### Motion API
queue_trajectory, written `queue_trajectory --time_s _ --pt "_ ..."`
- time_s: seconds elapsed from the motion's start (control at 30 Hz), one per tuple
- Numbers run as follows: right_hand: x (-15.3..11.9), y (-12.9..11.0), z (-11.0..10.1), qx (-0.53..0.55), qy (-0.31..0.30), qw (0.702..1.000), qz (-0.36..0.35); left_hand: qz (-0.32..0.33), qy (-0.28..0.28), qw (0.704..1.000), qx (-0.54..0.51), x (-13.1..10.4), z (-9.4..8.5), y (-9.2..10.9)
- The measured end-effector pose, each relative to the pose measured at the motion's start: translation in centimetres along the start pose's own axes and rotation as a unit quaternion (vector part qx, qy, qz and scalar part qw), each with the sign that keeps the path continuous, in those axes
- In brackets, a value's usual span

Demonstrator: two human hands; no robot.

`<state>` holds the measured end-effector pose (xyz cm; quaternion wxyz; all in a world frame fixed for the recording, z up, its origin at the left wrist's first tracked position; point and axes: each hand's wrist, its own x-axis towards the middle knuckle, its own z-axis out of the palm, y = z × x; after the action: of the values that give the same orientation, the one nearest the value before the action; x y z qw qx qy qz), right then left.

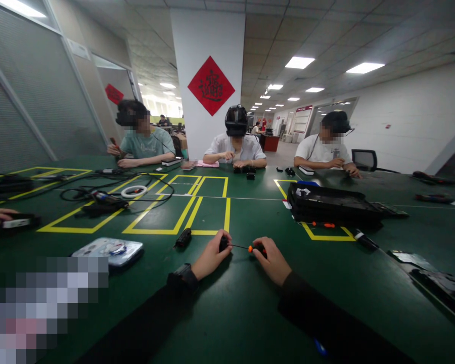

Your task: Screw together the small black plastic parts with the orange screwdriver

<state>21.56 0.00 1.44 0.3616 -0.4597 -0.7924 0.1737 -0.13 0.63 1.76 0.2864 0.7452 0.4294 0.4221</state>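
Observation:
My right hand (pixel 271 258) is wrapped round the black and orange handle of a screwdriver (pixel 251 248). Its thin shaft points left, and the tip meets a small black part (pixel 223 243) pinched in my left hand (pixel 214 254). What kind of part this is I cannot make out, since my fingers cover most of it. Both hands rest low over the green table, close together. Just left of my left hand lies another small black piece (pixel 183 237), apart from my fingers.
A stack of black trays (pixel 329 205) stands to the right, beside orange bits (pixel 329 225). Black cables and a white ring (pixel 134 191) lie to the left, near a pale flat case (pixel 108 252). Yellow tape (pixel 227 215) marks the green table (pixel 227 313). Several people sit around it.

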Motion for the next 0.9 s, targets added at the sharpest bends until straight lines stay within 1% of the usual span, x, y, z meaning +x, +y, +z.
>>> queue_trajectory --time_s 0.13,0.37,0.6,0.9 --pt "0.16 0.06 -0.05 -0.014 -0.009 1.0 -0.012 -0.001 -0.006 1.0 0.003 -0.02 -0.05 -0.07" --pt "0.21 0.07 -0.08 -0.006 -0.011 1.0 -0.008 -0.012 -0.006 1.0 0.005 0.08 -0.09 0.11" --pt "0.28 0.11 -0.21 -0.01 -0.02 1.0 -0.02 -0.02 -0.006 1.0 0.011 0.21 -0.08 0.15" --pt "-0.04 0.07 -0.21 0.007 -0.015 1.0 0.002 -0.011 -0.006 1.0 0.008 0.16 -0.01 -0.12"
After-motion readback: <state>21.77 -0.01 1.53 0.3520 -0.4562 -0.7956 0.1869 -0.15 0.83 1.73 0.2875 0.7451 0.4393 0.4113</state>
